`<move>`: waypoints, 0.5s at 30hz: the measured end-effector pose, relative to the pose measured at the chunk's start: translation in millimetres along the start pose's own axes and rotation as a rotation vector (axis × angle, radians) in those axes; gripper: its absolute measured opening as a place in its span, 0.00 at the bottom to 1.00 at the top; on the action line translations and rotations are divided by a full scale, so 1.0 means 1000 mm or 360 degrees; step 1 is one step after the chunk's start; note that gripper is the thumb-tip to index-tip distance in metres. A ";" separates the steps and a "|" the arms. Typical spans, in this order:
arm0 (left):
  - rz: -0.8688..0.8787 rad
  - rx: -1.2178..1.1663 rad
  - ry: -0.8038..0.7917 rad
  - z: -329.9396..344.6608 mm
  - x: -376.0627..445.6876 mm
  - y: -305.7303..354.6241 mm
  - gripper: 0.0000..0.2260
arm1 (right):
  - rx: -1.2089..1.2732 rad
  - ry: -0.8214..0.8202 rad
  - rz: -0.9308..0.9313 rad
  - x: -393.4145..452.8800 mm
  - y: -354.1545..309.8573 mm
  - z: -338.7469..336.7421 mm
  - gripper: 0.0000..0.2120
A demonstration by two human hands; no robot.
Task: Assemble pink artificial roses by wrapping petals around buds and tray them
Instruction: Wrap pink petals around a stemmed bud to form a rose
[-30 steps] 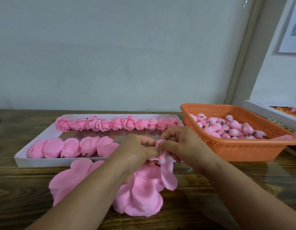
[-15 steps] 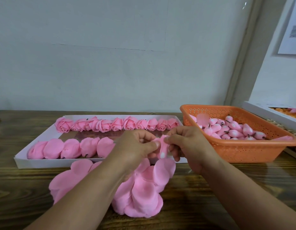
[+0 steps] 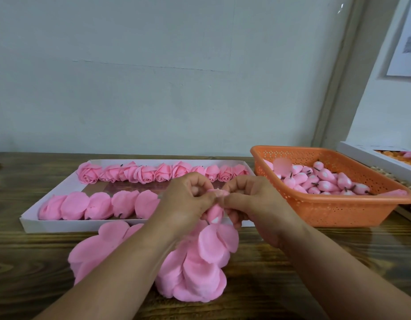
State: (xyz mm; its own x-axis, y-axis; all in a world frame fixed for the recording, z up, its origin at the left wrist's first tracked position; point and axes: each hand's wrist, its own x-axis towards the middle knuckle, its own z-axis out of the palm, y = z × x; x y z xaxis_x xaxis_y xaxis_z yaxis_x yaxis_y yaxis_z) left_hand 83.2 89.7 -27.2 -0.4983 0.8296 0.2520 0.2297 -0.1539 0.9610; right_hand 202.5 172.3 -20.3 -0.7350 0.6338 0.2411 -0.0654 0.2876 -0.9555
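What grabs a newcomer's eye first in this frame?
Centre front, the left hand and right hand pinch a small pink foam bud with a petal above a heap of loose pink foam petals on the dark wooden table. Behind, a shallow white cardboard tray holds a back row of finished pink roses. On the right, an orange perforated plastic basket holds bare pink buds.

Bud (image 3: 215,212) mostly hidden between hands; right white tray (image 3: 370,158) cut off by frame edge; wall paper (image 3: 405,42) print blurred.
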 end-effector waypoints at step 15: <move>0.0013 0.0443 -0.0247 0.004 -0.005 -0.001 0.16 | 0.0049 0.0356 0.0092 0.003 0.002 0.002 0.14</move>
State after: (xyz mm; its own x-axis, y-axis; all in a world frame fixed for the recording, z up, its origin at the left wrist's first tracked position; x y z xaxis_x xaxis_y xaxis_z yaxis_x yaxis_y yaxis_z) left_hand 88.7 87.3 -29.8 -0.3669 0.9042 0.2188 0.4637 -0.0261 0.8856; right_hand 198.9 173.1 -21.9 -0.5705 0.7929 0.2141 -0.0508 0.2261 -0.9728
